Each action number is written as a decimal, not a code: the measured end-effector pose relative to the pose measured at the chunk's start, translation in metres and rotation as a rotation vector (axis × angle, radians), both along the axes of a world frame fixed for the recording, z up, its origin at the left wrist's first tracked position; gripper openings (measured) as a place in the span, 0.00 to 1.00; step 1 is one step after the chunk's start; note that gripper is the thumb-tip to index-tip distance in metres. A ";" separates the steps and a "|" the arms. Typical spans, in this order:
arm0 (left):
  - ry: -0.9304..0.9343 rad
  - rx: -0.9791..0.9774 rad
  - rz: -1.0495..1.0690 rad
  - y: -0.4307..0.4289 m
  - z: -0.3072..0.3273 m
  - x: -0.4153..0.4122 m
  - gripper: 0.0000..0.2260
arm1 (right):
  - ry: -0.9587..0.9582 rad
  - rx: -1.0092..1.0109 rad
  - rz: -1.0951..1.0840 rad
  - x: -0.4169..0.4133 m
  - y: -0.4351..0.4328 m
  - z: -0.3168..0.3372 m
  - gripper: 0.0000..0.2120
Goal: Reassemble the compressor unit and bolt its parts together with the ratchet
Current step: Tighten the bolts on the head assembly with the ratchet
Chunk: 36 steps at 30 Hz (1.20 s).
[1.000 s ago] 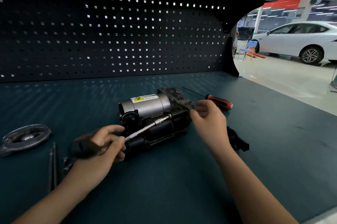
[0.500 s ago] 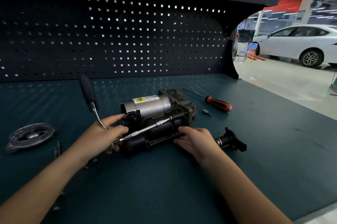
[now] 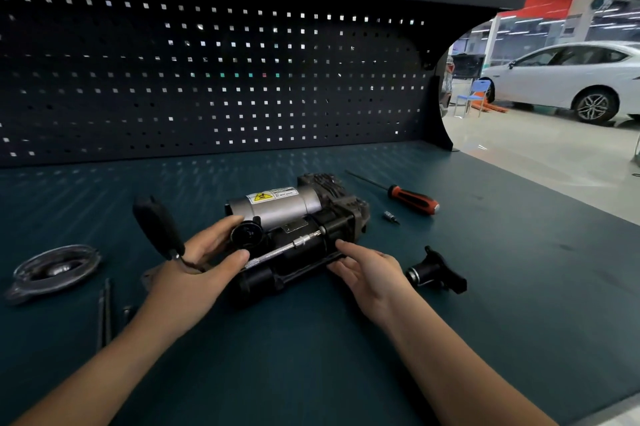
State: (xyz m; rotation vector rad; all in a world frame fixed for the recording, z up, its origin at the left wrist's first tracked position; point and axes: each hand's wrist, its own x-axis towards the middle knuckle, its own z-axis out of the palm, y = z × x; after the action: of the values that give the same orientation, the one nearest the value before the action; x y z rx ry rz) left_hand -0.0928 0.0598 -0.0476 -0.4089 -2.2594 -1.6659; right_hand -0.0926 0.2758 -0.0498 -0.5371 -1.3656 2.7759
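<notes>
Both left hand point(image 3: 194, 273) and right hand point(image 3: 370, 269) seemingly touch compressor point(image 3: 277, 207).

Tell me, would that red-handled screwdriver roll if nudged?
Likely yes: the screwdriver has a rounded handle and lies loose on the flat bench. Its thin metal shaft looks stiff, not bendy. Being slim, it is probably light.

Two hands point(image 3: 194, 273) point(image 3: 370, 269), one compressor point(image 3: 277, 207), one ratchet point(image 3: 157, 228), one screwdriver point(image 3: 412, 198), one bit point(image 3: 390, 216), one car point(image 3: 571, 79).
</notes>
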 end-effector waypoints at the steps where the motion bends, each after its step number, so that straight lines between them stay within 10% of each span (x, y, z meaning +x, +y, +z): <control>1: 0.030 -0.023 0.004 0.000 0.000 -0.001 0.20 | 0.002 -0.009 -0.002 0.000 0.000 0.000 0.19; 13: 0.164 -0.063 0.065 0.013 0.008 -0.003 0.14 | 0.073 0.040 0.003 -0.005 0.009 -0.002 0.30; 20: 0.160 -0.080 0.082 0.017 0.003 -0.003 0.13 | 0.116 0.806 -0.032 -0.005 0.010 -0.006 0.17; 23: 0.179 -0.077 0.090 0.016 0.002 -0.007 0.15 | 0.239 1.083 -0.137 -0.008 0.012 -0.009 0.28; 36: 0.410 -0.372 0.235 0.009 0.000 0.001 0.09 | 0.389 1.203 -0.246 -0.011 0.016 -0.012 0.27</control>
State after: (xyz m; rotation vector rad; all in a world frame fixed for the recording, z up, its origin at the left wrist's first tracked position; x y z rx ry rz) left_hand -0.0922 0.0683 -0.0476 -0.4939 -2.1920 -0.9443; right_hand -0.1038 0.2914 -0.0622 -0.0692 -2.2120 1.3266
